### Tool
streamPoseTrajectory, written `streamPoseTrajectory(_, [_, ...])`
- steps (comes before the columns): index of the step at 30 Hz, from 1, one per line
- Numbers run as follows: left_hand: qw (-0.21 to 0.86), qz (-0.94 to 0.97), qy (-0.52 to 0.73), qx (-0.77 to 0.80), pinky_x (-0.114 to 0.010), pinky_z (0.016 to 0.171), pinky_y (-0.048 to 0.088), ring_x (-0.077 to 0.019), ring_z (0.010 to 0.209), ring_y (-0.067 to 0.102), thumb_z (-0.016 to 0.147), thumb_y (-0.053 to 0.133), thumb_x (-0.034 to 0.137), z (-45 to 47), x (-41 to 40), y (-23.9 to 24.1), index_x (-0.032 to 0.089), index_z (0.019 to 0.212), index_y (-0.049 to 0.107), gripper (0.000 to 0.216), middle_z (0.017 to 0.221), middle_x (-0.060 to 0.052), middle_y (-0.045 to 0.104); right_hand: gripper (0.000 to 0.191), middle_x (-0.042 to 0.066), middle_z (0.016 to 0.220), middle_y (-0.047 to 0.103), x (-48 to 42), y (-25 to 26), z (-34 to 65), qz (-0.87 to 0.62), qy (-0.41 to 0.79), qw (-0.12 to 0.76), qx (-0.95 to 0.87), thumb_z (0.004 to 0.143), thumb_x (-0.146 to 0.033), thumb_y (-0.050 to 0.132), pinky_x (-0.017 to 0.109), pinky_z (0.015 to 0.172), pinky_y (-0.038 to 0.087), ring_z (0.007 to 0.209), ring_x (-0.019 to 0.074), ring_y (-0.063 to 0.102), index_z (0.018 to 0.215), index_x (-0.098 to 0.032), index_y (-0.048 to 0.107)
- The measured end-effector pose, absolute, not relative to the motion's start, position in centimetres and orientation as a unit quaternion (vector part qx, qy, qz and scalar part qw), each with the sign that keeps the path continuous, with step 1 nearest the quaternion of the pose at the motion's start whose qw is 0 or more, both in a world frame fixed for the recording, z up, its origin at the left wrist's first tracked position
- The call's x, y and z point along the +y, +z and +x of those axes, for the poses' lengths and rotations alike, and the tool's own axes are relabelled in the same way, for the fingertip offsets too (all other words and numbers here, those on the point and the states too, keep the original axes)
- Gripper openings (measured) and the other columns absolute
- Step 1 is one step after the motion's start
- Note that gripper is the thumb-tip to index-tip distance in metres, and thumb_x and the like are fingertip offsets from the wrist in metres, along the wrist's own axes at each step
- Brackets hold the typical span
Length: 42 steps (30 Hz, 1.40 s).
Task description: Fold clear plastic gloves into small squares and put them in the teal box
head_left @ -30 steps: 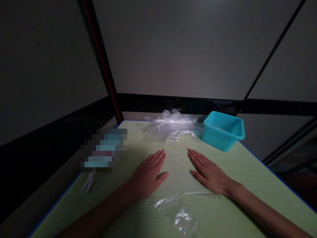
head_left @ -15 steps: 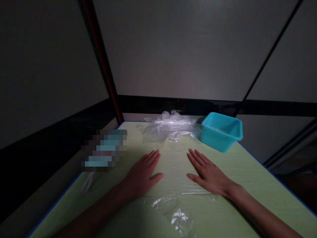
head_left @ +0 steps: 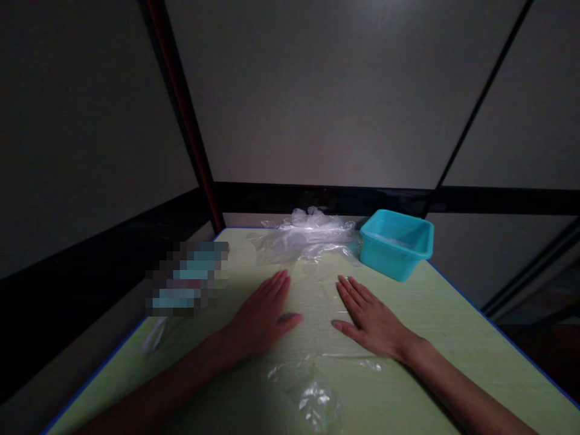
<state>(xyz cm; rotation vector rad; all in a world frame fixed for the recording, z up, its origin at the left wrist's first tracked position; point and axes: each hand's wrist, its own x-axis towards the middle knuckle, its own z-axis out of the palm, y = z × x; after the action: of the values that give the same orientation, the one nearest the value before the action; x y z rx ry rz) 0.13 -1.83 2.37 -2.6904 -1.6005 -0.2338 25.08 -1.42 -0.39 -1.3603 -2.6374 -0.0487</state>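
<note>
A thin clear plastic sheet (head_left: 312, 329) is being spread on the pale green table (head_left: 453, 338), in the space between two bare hands, and light is being caught by its crumpled near end. The left hand (head_left: 260, 317) is being held palm down at the sheet's left side, its fingers being stretched straight and laid close together, with the thumb being held well out from them; nothing is being gripped. The right hand (head_left: 374, 320) is being held palm down at the sheet's right side, its fingers being straightened and slightly parted, the thumb being pointed inward; nothing is being grasped there either. How far the plastic is being covered by each palm cannot be told. Beyond the fingertips, a crinkled heap of clear plastic (head_left: 308, 238) is being supported by the far part of the table, and a turquoise tub (head_left: 394, 263) is being held upright by the tabletop just beside the heap, on its right. At the left edge, an item (head_left: 190, 275) is being hidden by pixelation, with a whitish strip (head_left: 155, 332) being shown below it. The far side is being closed off by a grey wall (head_left: 317, 90).
</note>
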Motion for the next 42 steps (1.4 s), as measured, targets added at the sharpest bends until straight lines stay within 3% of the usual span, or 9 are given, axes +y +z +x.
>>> streamPoseTrajectory(10, [-0.024, -0.908, -0.102, -0.406, -0.032, 0.105, 0.019, -0.0209, 0.129, 0.018, 0.088, 0.03, 0.042, 8.0, -1.4, 1.3, 0.003, 0.131, 0.025, 0.059, 0.139, -0.016, 0.023, 0.067, 0.015, 0.14, 0.017, -1.2, -0.7, 25.2, -0.443, -0.038, 0.089, -0.891, 0.085, -0.049, 0.032, 0.04, 0.105, 0.02, 0.129, 0.0251, 0.01, 0.135, -0.005, 0.022])
streamPoseTrajectory(17, [-0.026, -0.916, -0.084, -0.392, -0.032, 0.105, 0.017, -0.0194, 0.129, 0.016, 0.088, 0.027, 0.046, 5.9, -1.2, 0.8, 0.005, 0.133, 0.024, 0.061, 0.14, -0.014, 0.019, 0.074, 0.014, 0.14, 0.017, -1.4, -0.2, 25.1, -0.455, -0.028, 0.084, -0.886, 0.083, -0.059, 0.026, 0.041, 0.104, 0.021, 0.129, 0.0263, 0.011, 0.135, -0.005, 0.022])
streamPoseTrajectory(24, [-0.029, -0.9, -0.074, -0.429, -0.032, 0.105, 0.018, -0.0167, 0.13, 0.016, 0.088, 0.032, 0.038, 0.6, -1.1, 0.7, 0.007, 0.133, 0.023, 0.055, 0.141, -0.012, 0.019, 0.075, 0.013, 0.141, 0.015, -1.4, -0.5, 25.3, -0.454, -0.023, 0.089, -0.886, 0.083, -0.059, 0.026, 0.042, 0.104, 0.021, 0.129, 0.0261, 0.011, 0.136, -0.008, 0.018])
streamPoseTrajectory(34, [-0.009, -0.879, -0.066, -0.472, -0.037, 0.104, 0.022, -0.0199, 0.129, 0.019, 0.088, 0.027, 0.043, -4.3, -1.4, 0.4, 0.009, 0.133, 0.025, 0.057, 0.14, -0.013, 0.02, 0.073, 0.011, 0.141, 0.014, -1.4, -0.7, 25.4, -0.453, -0.025, 0.089, -0.887, 0.084, -0.058, 0.027, 0.042, 0.104, 0.021, 0.129, 0.0252, 0.009, 0.137, -0.01, 0.015])
streamPoseTrajectory(42, [0.058, -0.838, -0.055, -0.54, -0.045, 0.104, 0.017, -0.0287, 0.127, 0.02, 0.086, 0.029, 0.046, -3.1, -1.4, 1.7, -0.003, 0.126, 0.034, 0.064, 0.136, -0.023, 0.025, 0.075, 0.013, 0.141, 0.014, -1.3, -0.4, 25.2, -0.456, -0.017, 0.077, -0.887, 0.083, -0.059, 0.026, 0.041, 0.105, 0.02, 0.129, 0.0253, 0.009, 0.135, -0.006, 0.02])
